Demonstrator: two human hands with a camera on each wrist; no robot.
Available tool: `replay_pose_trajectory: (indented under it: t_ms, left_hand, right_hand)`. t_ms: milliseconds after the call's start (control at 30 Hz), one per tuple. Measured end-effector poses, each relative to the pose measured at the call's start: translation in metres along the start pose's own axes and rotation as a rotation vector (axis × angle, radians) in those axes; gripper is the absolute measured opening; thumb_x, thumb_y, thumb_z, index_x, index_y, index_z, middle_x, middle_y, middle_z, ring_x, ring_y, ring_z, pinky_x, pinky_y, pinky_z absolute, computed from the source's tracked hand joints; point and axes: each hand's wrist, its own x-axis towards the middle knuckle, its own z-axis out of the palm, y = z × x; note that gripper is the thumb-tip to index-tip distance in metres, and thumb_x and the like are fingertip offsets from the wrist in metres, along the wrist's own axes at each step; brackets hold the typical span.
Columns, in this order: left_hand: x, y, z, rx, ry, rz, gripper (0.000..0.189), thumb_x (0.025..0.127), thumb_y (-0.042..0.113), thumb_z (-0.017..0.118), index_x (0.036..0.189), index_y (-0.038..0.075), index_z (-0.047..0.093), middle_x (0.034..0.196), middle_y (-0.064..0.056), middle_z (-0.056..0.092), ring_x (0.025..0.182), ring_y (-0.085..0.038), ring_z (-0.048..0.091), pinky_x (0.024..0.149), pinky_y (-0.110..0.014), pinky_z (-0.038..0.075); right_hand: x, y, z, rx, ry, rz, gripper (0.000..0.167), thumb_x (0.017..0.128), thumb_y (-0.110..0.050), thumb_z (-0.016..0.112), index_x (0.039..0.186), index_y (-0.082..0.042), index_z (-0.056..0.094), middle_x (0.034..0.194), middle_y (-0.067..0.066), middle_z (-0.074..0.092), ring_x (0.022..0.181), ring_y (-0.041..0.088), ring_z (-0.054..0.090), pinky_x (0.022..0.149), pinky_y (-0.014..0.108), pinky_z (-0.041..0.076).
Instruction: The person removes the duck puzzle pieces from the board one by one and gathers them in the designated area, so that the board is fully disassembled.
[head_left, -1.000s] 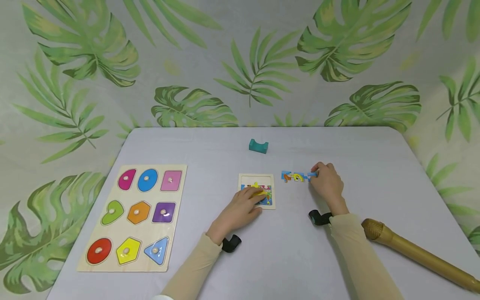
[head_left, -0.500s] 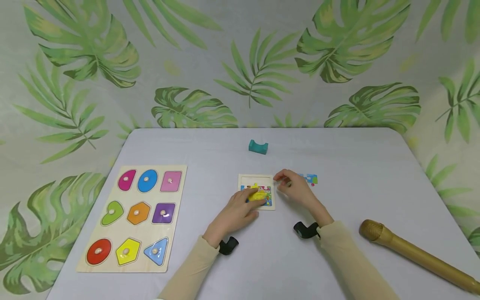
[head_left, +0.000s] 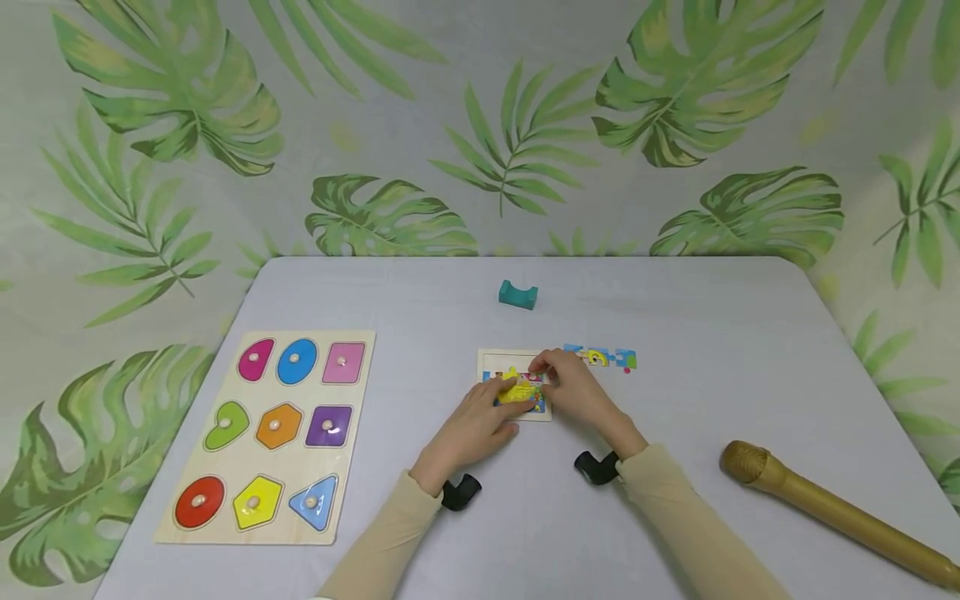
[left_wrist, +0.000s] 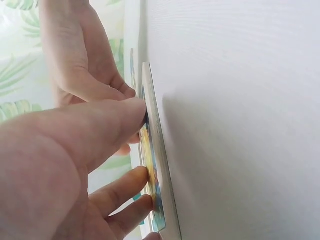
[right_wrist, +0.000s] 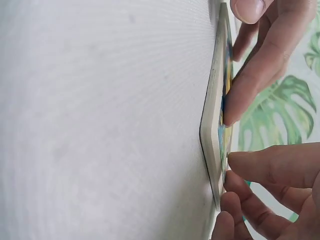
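A small wooden jigsaw puzzle tray [head_left: 491,356] lies flat at the table's middle, its lower part filled with colourful pieces, including a yellow shape, and its top strip bare. My left hand [head_left: 474,422] rests on it from the left, fingers stretched over the yellow part. My right hand [head_left: 581,392] is at the tray's right side, thumb and fingertips touching the pieces near the right rim, with no loose piece showing between them. In the right wrist view the right thumb [right_wrist: 270,162] meets the puzzle's face. Loose jigsaw pieces [head_left: 598,357] lie in a row beyond the right hand.
A wooden shape board [head_left: 288,462] with knobbed coloured shapes lies at left. A teal notched block [head_left: 517,295] stands at the back. A gold-brown microphone [head_left: 832,504] lies at right. Patterned leaf cloth [head_left: 510,125] hangs behind the white table. Black wrist cameras sit under both wrists.
My right hand has moved left from the loose pieces to the tray's right edge, uncovering the row of pieces. My left hand stays on the puzzle with only a slight shift.
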Motion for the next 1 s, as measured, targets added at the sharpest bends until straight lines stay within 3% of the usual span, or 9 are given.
replay_pose_trajectory:
  t_ms: [333, 567, 700, 867, 1000]
  left_hand:
    - [0.003, 0.004, -0.002, -0.009, -0.016, -0.037, 0.037, 0.096, 0.021, 0.060, 0.132, 0.022, 0.060, 0.142, -0.015, 0.042, 0.135, -0.035, 0.032, 0.110, -0.045, 0.026]
    - [0.003, 0.004, -0.002, -0.021, -0.017, -0.040, 0.036, 0.096, 0.021, 0.059, 0.132, 0.021, 0.061, 0.142, -0.015, 0.042, 0.136, -0.035, 0.031, 0.112, -0.043, 0.023]
    - [0.003, 0.005, -0.003, -0.023, -0.015, -0.044, 0.036, 0.096, 0.021, 0.059, 0.132, 0.021, 0.061, 0.142, -0.016, 0.043, 0.135, -0.034, 0.032, 0.111, -0.044, 0.024]
    - [0.003, 0.006, -0.004, -0.026, -0.017, -0.051, 0.036, 0.096, 0.021, 0.060, 0.131, 0.021, 0.061, 0.141, -0.017, 0.043, 0.133, -0.033, 0.034, 0.111, -0.043, 0.025]
    - [0.003, 0.006, -0.004, -0.030, -0.016, -0.056, 0.035, 0.096, 0.020, 0.059, 0.131, 0.021, 0.061, 0.141, -0.016, 0.043, 0.134, -0.033, 0.034, 0.111, -0.042, 0.025]
  right_hand:
    - [0.000, 0.002, -0.001, 0.110, 0.049, 0.004, 0.029, 0.079, 0.015, 0.057, 0.101, -0.002, 0.066, 0.094, 0.008, 0.059, 0.084, 0.022, 0.053, 0.077, 0.035, 0.048]
    - [0.000, 0.005, 0.001, 0.072, 0.034, -0.068, 0.028, 0.080, 0.013, 0.059, 0.098, -0.006, 0.068, 0.086, 0.005, 0.061, 0.073, 0.018, 0.048, 0.074, 0.035, 0.039]
    - [-0.002, 0.005, 0.000, 0.103, 0.035, -0.014, 0.026, 0.085, 0.008, 0.058, 0.101, -0.010, 0.066, 0.088, 0.006, 0.062, 0.077, 0.020, 0.051, 0.076, 0.036, 0.040]
    - [-0.008, 0.008, -0.011, 0.160, 0.051, 0.075, 0.025, 0.089, 0.004, 0.055, 0.106, -0.011, 0.065, 0.102, 0.008, 0.063, 0.085, 0.024, 0.055, 0.075, 0.037, 0.046]
    - [-0.016, 0.017, -0.023, 0.177, 0.081, 0.113, 0.024, 0.089, 0.004, 0.054, 0.108, -0.007, 0.064, 0.104, 0.012, 0.062, 0.084, 0.026, 0.054, 0.067, 0.033, 0.047]
